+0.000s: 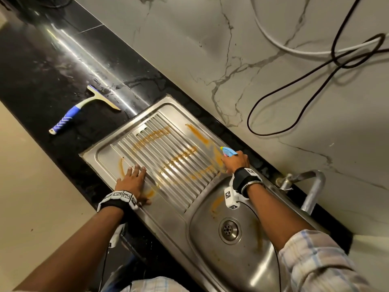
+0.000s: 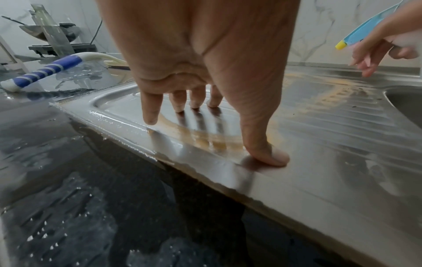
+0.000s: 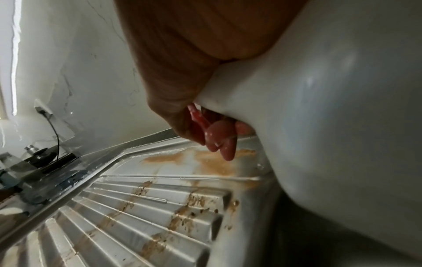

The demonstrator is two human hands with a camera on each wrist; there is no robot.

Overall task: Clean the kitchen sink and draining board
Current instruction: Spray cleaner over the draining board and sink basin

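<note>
Head view. Steel sink unit set into a black bench [image 1: 52, 66], which is wet in patches. Draining board [image 1: 168, 157] lies to the left of the sink bowl [image 1: 235, 239]; both carry orange-brown smears, along the ribs, on the flat margin and down the bowl wall. Left hand [image 1: 132, 182] lies flat on the near left corner of the draining board, fingers straight and spread, holding nothing. Right hand [image 1: 236, 162] is at the far right corner of the board, curled round a spray bottle [image 1: 229, 152] whose blue head with yellow nozzle tip points across the ribs. A squeegee [image 1: 84, 106] with a blue-and-white handle lies on the bench left of the board, well apart from both hands. Tap [image 1: 309, 186] stands behind the bowl; dark and white cables [image 1: 315, 60] hang against the marble wall.

Left wrist view. Left hand's fingertips [image 2: 149, 119] and thumb press the board's rim beside a smear; fingers extended. Squeegee handle [image 2: 43, 72] is visible beyond, spray nozzle [image 2: 341, 45] at upper right.

Right wrist view. Bottle's white body [image 3: 331, 117] fills the right of frame, the palm wrapped against it; fingertips [image 3: 219, 137] curl at the trigger. Soiled ribs [image 3: 148, 207] are below.
</note>
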